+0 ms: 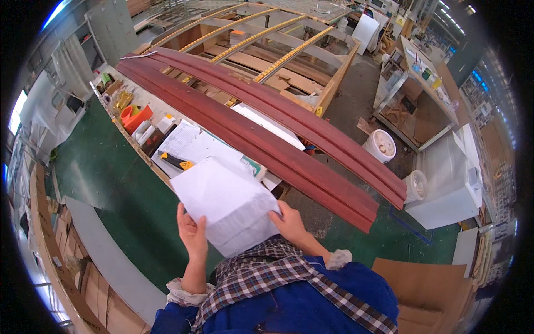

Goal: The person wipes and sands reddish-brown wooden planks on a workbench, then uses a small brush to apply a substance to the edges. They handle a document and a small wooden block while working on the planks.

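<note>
A white sheet of paper, creased across its lower part, is held in front of my body. My left hand grips its lower left edge, thumb on the near side and some fingers partly hidden behind it. At the right edge, my right hand pinches the paper between thumb and fingers. Just beyond the sheet, a yellow-and-black utility knife lies on printed papers on the workbench. Two long dark red moulded boards stretch diagonally across the bench and past its right end.
An orange container and small items crowd the bench's left part. Behind the boards stands a frame with yellow roller strips. White buckets and a cabinet stand to the right. Cardboard lies at lower right.
</note>
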`<control>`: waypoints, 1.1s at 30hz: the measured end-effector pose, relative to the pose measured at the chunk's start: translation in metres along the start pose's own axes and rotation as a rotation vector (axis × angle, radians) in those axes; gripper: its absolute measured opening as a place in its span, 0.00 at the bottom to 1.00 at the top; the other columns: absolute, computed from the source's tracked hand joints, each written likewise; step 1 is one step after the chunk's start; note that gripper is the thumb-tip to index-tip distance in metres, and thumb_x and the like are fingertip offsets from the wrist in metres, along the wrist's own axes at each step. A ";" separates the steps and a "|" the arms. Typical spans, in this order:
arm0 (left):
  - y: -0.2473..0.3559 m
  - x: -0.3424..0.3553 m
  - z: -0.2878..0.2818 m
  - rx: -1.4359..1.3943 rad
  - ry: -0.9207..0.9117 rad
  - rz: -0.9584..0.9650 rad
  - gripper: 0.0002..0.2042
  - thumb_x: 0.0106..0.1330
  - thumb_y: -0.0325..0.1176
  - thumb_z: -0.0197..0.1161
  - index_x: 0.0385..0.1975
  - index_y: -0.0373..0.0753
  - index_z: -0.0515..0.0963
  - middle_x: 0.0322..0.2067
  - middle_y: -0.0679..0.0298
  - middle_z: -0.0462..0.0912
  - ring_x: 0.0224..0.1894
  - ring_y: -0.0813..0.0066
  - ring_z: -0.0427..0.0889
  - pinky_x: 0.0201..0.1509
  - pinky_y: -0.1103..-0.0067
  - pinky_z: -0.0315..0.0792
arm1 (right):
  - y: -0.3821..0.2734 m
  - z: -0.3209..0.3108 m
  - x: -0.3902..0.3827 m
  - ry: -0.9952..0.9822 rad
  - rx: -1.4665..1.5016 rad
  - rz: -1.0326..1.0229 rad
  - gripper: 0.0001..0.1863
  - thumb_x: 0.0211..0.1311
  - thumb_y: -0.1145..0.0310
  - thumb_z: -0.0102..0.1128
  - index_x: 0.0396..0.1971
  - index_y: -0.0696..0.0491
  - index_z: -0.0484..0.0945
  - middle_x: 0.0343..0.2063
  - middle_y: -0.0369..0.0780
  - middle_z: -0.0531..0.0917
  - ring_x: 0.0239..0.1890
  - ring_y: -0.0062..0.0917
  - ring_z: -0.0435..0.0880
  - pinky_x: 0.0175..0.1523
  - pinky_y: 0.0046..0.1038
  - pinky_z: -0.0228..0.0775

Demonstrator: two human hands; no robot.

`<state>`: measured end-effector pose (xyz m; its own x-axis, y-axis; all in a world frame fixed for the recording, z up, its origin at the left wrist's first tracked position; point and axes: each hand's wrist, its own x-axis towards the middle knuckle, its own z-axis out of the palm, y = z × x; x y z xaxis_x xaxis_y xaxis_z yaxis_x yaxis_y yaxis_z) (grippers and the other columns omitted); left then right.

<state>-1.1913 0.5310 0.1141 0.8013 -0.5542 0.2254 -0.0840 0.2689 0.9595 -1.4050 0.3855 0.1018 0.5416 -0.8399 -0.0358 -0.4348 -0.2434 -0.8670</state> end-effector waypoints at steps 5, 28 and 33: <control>-0.021 0.058 -0.003 0.170 0.318 0.023 0.16 0.62 0.19 0.57 0.51 0.28 0.71 0.40 0.61 0.75 0.36 0.79 0.72 0.42 0.85 0.67 | 0.003 0.002 0.055 -0.131 0.041 -0.079 0.23 0.62 0.58 0.57 0.51 0.58 0.72 0.39 0.46 0.82 0.38 0.34 0.83 0.42 0.32 0.73; -0.053 0.061 0.012 1.422 0.208 0.101 0.23 0.48 0.28 0.66 0.48 0.36 0.73 0.63 0.44 0.55 0.65 0.45 0.55 0.64 0.57 0.53 | 0.046 -0.009 0.119 -0.672 -0.179 -0.358 0.15 0.62 0.66 0.56 0.46 0.57 0.77 0.34 0.46 0.84 0.36 0.33 0.84 0.40 0.30 0.76; -0.044 -0.036 0.028 1.306 0.282 0.113 0.21 0.50 0.29 0.66 0.47 0.38 0.73 0.61 0.45 0.60 0.61 0.45 0.61 0.61 0.58 0.55 | 0.046 0.012 0.111 -0.794 -0.083 -0.426 0.12 0.65 0.73 0.49 0.44 0.58 0.77 0.34 0.44 0.84 0.37 0.31 0.84 0.42 0.28 0.74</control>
<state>-1.2333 0.5170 0.0684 0.8333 -0.3562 0.4227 -0.5306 -0.7297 0.4312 -1.3563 0.2872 0.0523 0.9923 -0.0959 -0.0789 -0.1174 -0.5174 -0.8477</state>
